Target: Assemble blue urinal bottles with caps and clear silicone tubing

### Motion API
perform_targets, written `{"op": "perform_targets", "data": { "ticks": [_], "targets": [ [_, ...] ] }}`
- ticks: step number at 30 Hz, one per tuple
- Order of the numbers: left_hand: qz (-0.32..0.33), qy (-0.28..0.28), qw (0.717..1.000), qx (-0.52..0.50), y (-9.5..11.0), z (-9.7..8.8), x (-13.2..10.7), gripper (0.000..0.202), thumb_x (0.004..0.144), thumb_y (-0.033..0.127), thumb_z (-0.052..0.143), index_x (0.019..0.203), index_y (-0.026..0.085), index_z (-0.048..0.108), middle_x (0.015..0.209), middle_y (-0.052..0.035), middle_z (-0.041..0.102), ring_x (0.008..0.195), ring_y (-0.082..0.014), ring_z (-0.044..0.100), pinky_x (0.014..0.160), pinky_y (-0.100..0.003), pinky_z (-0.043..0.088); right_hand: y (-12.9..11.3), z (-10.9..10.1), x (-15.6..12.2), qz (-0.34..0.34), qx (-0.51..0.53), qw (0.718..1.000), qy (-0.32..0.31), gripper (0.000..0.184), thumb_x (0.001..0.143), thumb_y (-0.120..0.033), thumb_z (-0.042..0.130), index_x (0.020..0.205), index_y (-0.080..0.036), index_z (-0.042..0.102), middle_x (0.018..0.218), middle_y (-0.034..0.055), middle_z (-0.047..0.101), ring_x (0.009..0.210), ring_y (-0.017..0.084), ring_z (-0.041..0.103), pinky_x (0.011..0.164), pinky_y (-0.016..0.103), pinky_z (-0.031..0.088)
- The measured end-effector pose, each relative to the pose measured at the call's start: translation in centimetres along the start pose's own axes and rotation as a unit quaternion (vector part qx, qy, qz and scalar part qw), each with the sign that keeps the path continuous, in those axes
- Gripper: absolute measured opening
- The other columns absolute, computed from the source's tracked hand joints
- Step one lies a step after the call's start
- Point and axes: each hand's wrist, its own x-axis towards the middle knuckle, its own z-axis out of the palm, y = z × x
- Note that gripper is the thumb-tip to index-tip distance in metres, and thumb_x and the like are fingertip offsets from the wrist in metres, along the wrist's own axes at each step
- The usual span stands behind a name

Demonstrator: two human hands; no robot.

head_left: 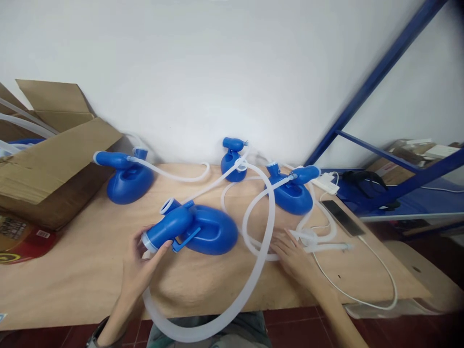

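Note:
My left hand [143, 261] is closed around the white-rimmed end of a blue spout piece [168, 224]. That piece lies across a blue plastic urinal bottle [217, 229], which rests on its side with its open neck [168, 206] behind. A thick translucent hose [250, 285] comes out below my left hand and loops over the table's front edge to the right; its end near that hand is hidden. My right hand [290, 253] lies palm down over coiled hose on the table, fingers stretched out and touching the tubing. A loose hose end [346, 247] shows to its right.
More blue bottles with hoses stand at the left [130, 183], by the wall [232, 164] and at the right [293, 193]. An open cardboard box [61, 164] fills the left. At right lie a phone [342, 217] with its cable, a power strip [326, 182] and a blue metal frame [377, 72].

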Motion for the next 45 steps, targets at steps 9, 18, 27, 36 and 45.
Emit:
{"op": "perform_targets", "data": {
  "ticks": [9,18,27,36,45],
  "targets": [
    [-0.012,-0.009,1.0,-0.009,0.4,0.7,-0.1,0.063,0.074,0.051,0.088,0.122,0.023,0.059,0.122,-0.0097,0.07,0.101,-0.0278,0.075,0.072,-0.033,0.065,4.7,-11.0,6.6,0.095,0.055,0.969,0.22,0.038,0.102,-0.018,0.055,0.138,-0.022,0.064,0.119,0.0119,0.08,0.104,0.028,0.079,0.087,0.039,0.066],
    [-0.027,-0.035,0.998,-0.034,0.7,1.0,-0.8,0.068,0.072,0.056,0.089,0.123,0.023,0.059,0.123,-0.011,0.07,0.105,-0.0352,0.075,0.085,-0.05,0.066,7.1,-20.8,15.0,0.178,-0.082,0.921,0.336,0.041,0.108,-0.04,0.061,0.148,-0.029,0.061,0.135,0.0105,0.072,0.119,0.032,0.072,0.101,0.05,0.057],
    [0.01,-0.042,0.998,-0.037,-1.8,1.5,-1.0,0.063,0.078,0.049,0.088,0.128,0.024,0.058,0.13,-0.0103,0.068,0.113,-0.0359,0.073,0.096,-0.053,0.065,3.0,-20.5,19.7,0.229,0.463,0.748,0.417,0.045,0.093,-0.058,0.077,0.128,-0.032,0.064,0.076,-0.0046,0.063,0.04,0.008,0.04,0.037,0.026,0.031],
    [0.012,-0.068,0.997,-0.014,-0.9,0.5,-0.6,0.063,0.078,0.054,0.086,0.127,0.023,0.06,0.127,-0.0116,0.072,0.11,-0.0324,0.075,0.09,-0.045,0.066,-1.9,-9.7,17.8,0.209,0.364,0.895,0.151,0.045,0.096,-0.05,0.072,0.135,-0.027,0.066,0.108,0.005,0.076,0.081,0.022,0.072,0.07,0.033,0.059],
    [0.06,-0.092,0.994,0.024,-0.7,-0.4,-1.1,0.062,0.084,0.048,0.082,0.136,0.025,0.057,0.127,-0.0107,0.07,0.113,-0.0313,0.073,0.089,-0.043,0.065,-1.7,-8.0,13.7,0.125,0.026,0.984,-0.121,0.063,0.108,-0.048,0.053,0.165,-0.022,0.042,0.089,0.0087,0.081,0.075,0.027,0.076,0.064,0.03,0.048]
  ]
}}
